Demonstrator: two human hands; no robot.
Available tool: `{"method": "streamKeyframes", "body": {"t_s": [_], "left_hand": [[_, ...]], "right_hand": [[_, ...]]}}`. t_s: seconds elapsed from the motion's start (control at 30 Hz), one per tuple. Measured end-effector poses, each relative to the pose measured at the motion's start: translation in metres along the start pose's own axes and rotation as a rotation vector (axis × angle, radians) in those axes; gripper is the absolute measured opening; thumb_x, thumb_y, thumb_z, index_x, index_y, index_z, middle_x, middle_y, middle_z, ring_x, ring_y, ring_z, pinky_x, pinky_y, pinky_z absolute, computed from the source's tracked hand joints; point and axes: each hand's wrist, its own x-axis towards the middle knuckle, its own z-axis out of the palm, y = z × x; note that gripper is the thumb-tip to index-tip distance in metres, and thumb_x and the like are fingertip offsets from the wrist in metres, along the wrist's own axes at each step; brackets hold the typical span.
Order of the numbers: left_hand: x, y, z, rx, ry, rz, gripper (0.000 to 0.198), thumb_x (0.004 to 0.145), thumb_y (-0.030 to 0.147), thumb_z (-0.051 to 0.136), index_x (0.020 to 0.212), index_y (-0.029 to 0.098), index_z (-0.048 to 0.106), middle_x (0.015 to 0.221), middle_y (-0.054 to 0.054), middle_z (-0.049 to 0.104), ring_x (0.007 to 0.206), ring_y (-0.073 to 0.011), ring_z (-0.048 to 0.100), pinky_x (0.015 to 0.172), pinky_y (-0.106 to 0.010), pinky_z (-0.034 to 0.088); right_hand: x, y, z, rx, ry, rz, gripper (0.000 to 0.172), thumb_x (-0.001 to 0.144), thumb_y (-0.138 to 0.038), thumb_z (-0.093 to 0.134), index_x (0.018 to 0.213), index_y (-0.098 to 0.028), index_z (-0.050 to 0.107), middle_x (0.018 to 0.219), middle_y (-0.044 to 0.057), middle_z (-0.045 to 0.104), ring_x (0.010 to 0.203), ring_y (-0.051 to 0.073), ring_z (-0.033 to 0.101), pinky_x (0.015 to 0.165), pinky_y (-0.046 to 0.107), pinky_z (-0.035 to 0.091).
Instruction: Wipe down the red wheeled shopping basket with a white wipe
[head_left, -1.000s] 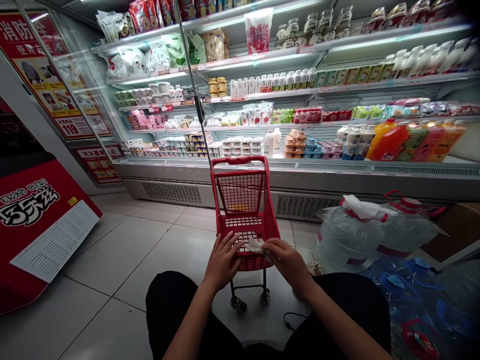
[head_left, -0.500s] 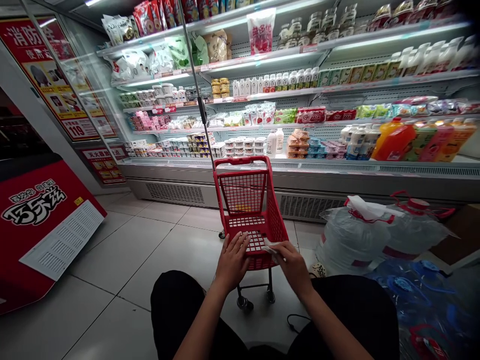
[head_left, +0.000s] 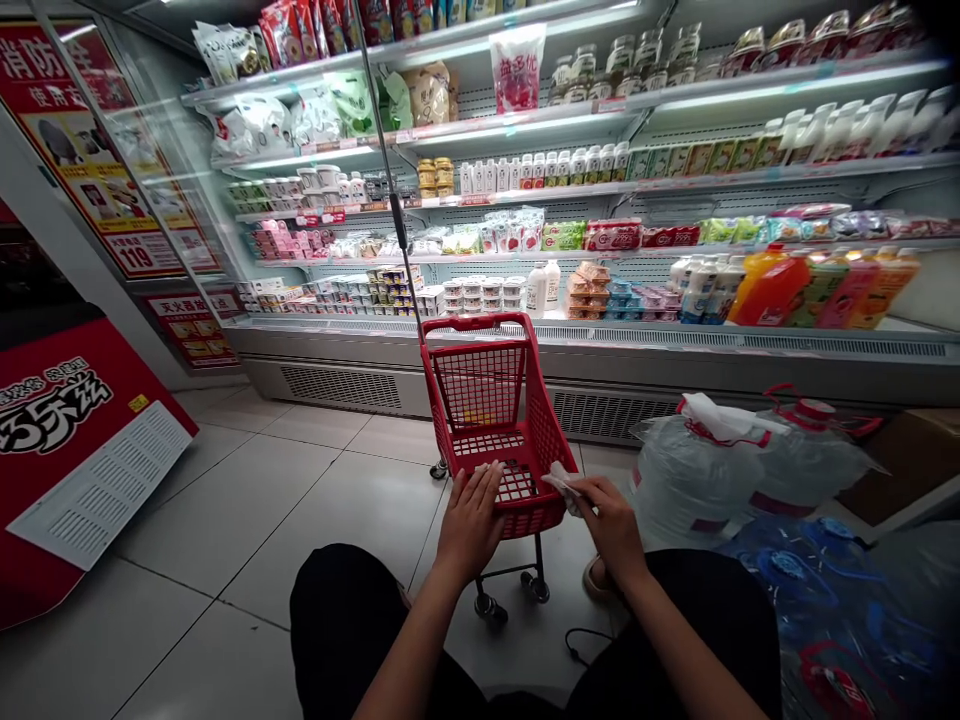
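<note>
A small red plastic shopping cart (head_left: 487, 375) stands upright between my knees, its basket toward me and its handle on the far side. My left hand (head_left: 470, 525) lies over the near left rim of the basket, fingers stretched out; its thumb is hidden. With my right hand (head_left: 609, 520) I pinch a crumpled white tissue (head_left: 561, 480) against the near right corner of the rim. Whether it is paper or thin cloth is hard to tell.
A lit refrigerated shelf (head_left: 480, 335) of dairy and drinks runs behind the cart. Bagged water jugs (head_left: 697, 475) and blue-tinted bottles (head_left: 810, 580) crowd the floor at right, near a cardboard box (head_left: 900, 460). A red freezer (head_left: 82, 460) stands at left. A black cable (head_left: 589, 632) lies below.
My right hand and the tissue have moved right along the rim to its corner. My left hand stays on the rim. The view has shifted slightly.
</note>
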Motion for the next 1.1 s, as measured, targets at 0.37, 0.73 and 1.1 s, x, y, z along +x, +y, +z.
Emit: {"method": "streamKeyframes", "body": {"t_s": [0.37, 0.73, 1.1], "left_hand": [[0.000, -0.006, 0.001, -0.004, 0.003, 0.009, 0.084, 0.095, 0.020, 0.051, 0.167, 0.024, 0.008, 0.167, -0.006, 0.036, 0.155, -0.0251, 0.032, 0.129, -0.052, 0.021], [0.001, -0.004, -0.001, -0.018, 0.001, 0.011, 0.084, 0.095, 0.020, 0.053, 0.167, 0.026, 0.010, 0.166, -0.005, 0.038, 0.155, -0.0257, 0.033, 0.129, -0.053, 0.021], [-0.003, -0.009, -0.006, -0.004, -0.019, 0.013, 0.079, 0.096, 0.020, 0.054, 0.166, 0.025, 0.017, 0.165, -0.003, 0.041, 0.156, -0.0247, 0.032, 0.130, -0.053, 0.021]], "right_hand": [[-0.013, -0.053, 0.032, -0.305, -0.168, -0.309, 0.056, 0.101, -0.017, 0.056, 0.153, -0.038, 0.050, 0.145, 0.002, 0.065, 0.134, 0.030, 0.058, 0.109, 0.048, 0.051], [-0.006, -0.006, 0.006, -0.428, -0.130, -0.305, 0.077, 0.096, -0.001, 0.047, 0.160, -0.042, 0.035, 0.150, -0.002, 0.059, 0.141, 0.029, 0.053, 0.101, 0.048, 0.055], [-0.014, -0.017, 0.016, -0.341, -0.221, -0.410, 0.077, 0.097, 0.001, 0.042, 0.162, -0.039, 0.031, 0.153, -0.002, 0.056, 0.138, 0.023, 0.057, 0.101, 0.040, 0.058]]}}
